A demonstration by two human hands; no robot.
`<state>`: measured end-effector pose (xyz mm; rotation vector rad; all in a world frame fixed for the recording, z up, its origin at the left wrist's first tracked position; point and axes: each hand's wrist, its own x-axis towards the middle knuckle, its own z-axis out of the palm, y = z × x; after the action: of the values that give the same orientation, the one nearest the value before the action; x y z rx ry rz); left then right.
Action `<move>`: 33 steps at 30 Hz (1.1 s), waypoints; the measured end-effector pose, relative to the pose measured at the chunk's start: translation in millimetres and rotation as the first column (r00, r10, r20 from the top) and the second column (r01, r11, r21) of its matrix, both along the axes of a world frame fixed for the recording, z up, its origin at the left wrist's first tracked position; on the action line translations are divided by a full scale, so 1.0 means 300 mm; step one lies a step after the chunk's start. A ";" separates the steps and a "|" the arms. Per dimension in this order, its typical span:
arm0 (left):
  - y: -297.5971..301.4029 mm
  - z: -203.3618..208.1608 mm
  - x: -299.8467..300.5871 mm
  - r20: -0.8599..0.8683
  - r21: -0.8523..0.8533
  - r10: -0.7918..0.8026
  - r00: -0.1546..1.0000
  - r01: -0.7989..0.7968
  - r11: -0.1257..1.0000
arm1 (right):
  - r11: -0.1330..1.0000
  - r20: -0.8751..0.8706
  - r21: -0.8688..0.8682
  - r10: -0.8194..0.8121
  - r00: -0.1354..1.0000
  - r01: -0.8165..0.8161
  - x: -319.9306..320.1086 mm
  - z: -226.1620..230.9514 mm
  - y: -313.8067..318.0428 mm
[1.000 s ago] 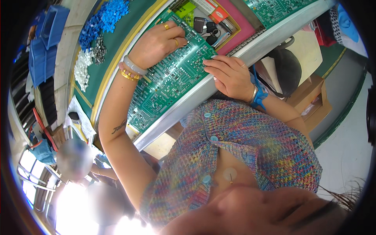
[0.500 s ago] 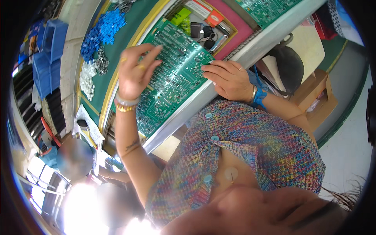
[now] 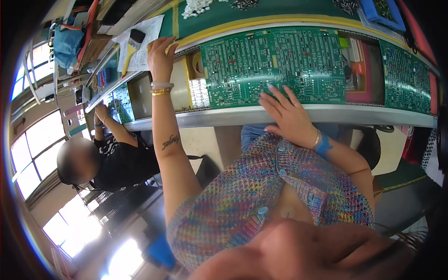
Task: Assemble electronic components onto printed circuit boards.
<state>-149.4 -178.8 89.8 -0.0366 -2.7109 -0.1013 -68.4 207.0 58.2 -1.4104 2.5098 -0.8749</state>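
Note:
A large green circuit board (image 3: 275, 65), in two joined halves with small red and white parts, lies across the metal rails. My right hand (image 3: 290, 114) rests on its near edge and the near rail, fingers spread and nothing in it. My left hand (image 3: 161, 58) is off to the left, at the far rail beside a white paper sheet (image 3: 144, 44). Its fingers are bent but apart, and I see nothing held.
Under the rails are a roll of tape (image 3: 198, 64) and an open tray (image 3: 357, 70) of small items. Another green board (image 3: 407, 77) lies further right. White parts (image 3: 198, 7) and a blue bin (image 3: 382, 14) stand on the far green bench. A co-worker (image 3: 116, 156) works at the left.
The view has swung left. My left hand has left the board and moved left to the far rail. My right hand stays at the board's near edge, its fingers now more spread.

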 end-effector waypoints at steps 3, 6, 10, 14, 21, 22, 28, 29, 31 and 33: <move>-0.036 -0.040 -0.042 0.038 -0.034 0.017 0.999 -0.016 0.999 | 0.996 -0.065 0.087 -0.017 0.998 0.023 0.010 0.008 0.020; -0.088 -0.006 -0.082 0.111 -0.031 -0.006 0.994 0.009 0.999 | 0.991 -0.066 0.115 -0.061 0.996 0.069 0.014 0.070 0.013; -0.044 0.019 -0.064 0.049 0.022 -0.121 0.991 0.121 0.992 | 0.993 -0.022 0.061 -0.102 0.995 0.103 0.017 0.055 0.034; 0.222 0.078 -0.063 -0.044 0.219 -0.436 0.899 0.435 0.874 | 0.992 -0.028 0.037 -0.122 0.992 0.123 0.000 0.041 0.073; 0.462 0.064 -0.114 0.093 0.378 -0.864 0.495 0.785 0.490 | 0.993 0.020 0.036 -0.115 0.993 0.114 -0.011 0.062 0.071; 0.468 0.055 -0.121 0.135 0.366 -0.882 0.452 0.804 0.469 | 0.994 -0.001 0.035 -0.102 0.995 0.102 -0.012 0.060 0.070; 0.489 0.042 -0.161 0.201 0.372 -0.922 0.332 0.844 0.386 | 0.994 0.023 0.033 -0.102 0.995 0.101 -0.021 0.067 0.073; 0.493 0.038 -0.171 0.200 0.380 -0.924 0.325 0.844 0.379 | 0.995 0.024 0.034 -0.099 0.995 0.098 -0.024 0.068 0.073; 0.495 0.035 -0.178 0.166 0.363 -0.943 0.289 0.871 0.331 | 0.995 0.036 0.035 -0.098 0.995 0.096 -0.027 0.070 0.072; 0.495 0.032 -0.178 0.167 0.362 -0.943 0.288 0.872 0.330 | 0.995 0.047 0.037 -0.094 0.994 0.093 -0.026 0.069 0.072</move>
<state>-202.9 -30.4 99.5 -1.7188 -2.5624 -0.7993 -76.1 228.5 79.0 -1.2549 2.5600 -0.8661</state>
